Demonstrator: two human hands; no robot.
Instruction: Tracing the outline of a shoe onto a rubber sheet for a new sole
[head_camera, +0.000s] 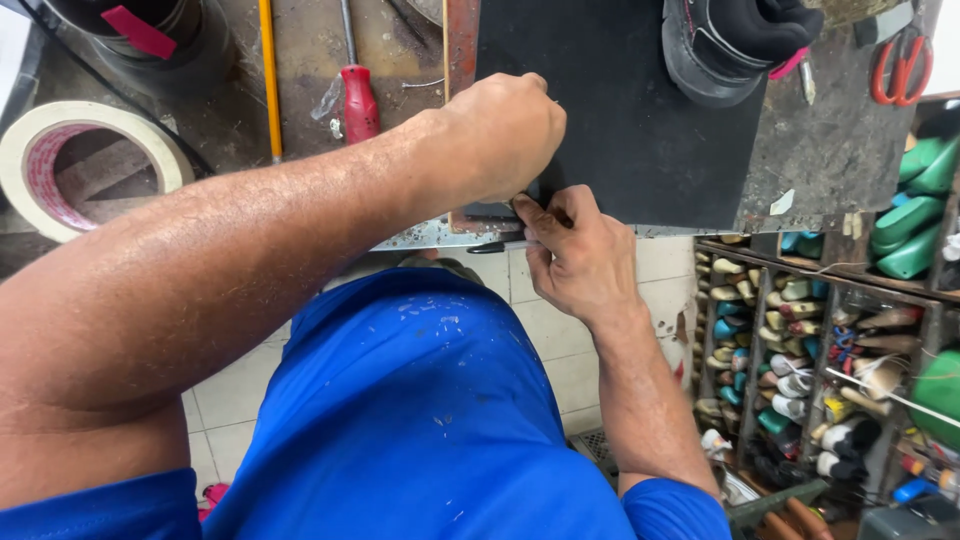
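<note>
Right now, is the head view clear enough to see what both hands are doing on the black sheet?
Head view: even light, no glare; the left hand and right hand are sharp at the black sheet edge, but they hide the contact spot; wide-angle bending stretches the near forearm.

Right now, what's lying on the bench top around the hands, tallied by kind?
Black rubber sheet, both hands at its near edge: 1
Tape roll: 1
Red-handled screwdriver: 1
Yellow rod: 1
Black shoe: 1
Red-handled scissors: 1
Total: 6
Left hand and right hand pinch the sheet's edge.
</note>
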